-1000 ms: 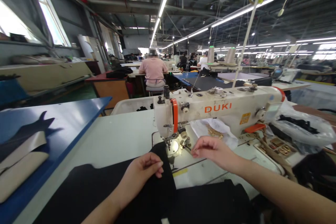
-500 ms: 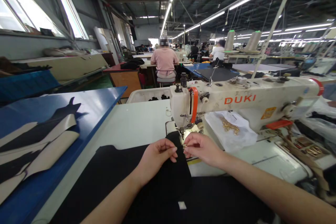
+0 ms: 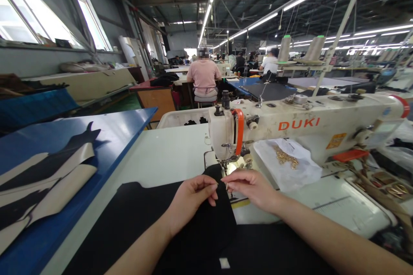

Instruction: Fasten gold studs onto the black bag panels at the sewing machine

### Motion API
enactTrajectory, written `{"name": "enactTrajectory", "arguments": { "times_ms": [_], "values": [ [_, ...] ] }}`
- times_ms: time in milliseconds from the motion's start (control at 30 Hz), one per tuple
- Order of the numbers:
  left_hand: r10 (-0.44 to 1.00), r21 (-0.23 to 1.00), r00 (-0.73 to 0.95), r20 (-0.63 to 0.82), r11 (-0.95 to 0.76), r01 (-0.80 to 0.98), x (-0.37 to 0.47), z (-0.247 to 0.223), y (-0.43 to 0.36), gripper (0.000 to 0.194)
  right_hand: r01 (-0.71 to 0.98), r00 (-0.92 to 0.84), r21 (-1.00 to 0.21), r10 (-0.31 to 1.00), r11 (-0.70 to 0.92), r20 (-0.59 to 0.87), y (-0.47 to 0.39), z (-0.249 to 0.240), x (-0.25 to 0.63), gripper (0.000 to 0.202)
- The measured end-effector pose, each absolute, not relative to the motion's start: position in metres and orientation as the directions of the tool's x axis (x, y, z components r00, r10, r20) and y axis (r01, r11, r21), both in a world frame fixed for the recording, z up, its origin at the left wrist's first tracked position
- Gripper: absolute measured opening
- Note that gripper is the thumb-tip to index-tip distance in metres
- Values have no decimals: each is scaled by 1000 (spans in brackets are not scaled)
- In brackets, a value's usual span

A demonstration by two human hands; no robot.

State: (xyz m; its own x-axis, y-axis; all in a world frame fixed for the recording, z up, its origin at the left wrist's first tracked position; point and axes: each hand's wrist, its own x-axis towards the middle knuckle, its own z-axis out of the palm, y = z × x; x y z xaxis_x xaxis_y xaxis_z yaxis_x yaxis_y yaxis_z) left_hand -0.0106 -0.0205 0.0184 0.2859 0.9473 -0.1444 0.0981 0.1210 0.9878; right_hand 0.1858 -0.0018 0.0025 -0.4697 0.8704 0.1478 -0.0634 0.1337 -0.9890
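Observation:
Black fabric [image 3: 148, 219] lies over the pale table of a white sewing machine [image 3: 267, 120], its tip reaching the needle area. Above the fabric, my left hand [image 3: 196, 193] is closed, thumb and fingertips pinched together; what they hold is too small to name. Just to its right, my right hand [image 3: 250, 187] pinches a small, thin, light-coloured piece [image 3: 226, 186] between thumb and fingers, in front of the needle. The hands are slightly apart. A small white patch [image 3: 224, 263] shows on the fabric near the bottom edge.
A white bag with gold metal pieces [image 3: 285, 159] lies under the machine arm. At the left is a blue table [image 3: 129, 137] with black and cream cut pieces. A white bin [image 3: 167, 120] stands behind the machine table. A person in pink [image 3: 204, 75] sits further ahead.
My right hand's fingers have shifted slightly and sit flatter over the small piece. My left hand keeps its pinch. The camera view has moved slightly.

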Motion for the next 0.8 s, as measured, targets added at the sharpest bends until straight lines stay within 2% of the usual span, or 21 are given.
{"name": "enactTrajectory", "arguments": {
  "times_ms": [133, 367, 467, 600, 700, 800],
  "values": [
    [945, 988, 291, -151, 132, 85, -10, 19, -21, 27, -129, -440, -991, 894, 30, 84, -3, -1, 184, 24],
    [930, 990, 339, -143, 130, 61, -10, 20, -23, 27, -22, -405, -996, 910, 89, 90, -4, 3, 185, 15],
    [924, 988, 353, -150, 155, 15, -10, 20, -25, 27, -39, -414, -994, 904, 97, 105, -6, 7, 186, 13],
    [903, 978, 397, -161, 201, -61, -9, 21, -28, 26, -148, -471, -984, 882, -100, -19, -9, 8, 187, 17],
    [896, 966, 413, -165, 232, -116, -8, 23, -30, 24, -252, -519, -933, 850, -258, -95, -11, 6, 186, 21],
    [893, 951, 415, -173, 262, -166, -6, 25, -32, 25, -308, -534, -892, 836, -331, -126, -12, 6, 185, 22]
  ]
}}
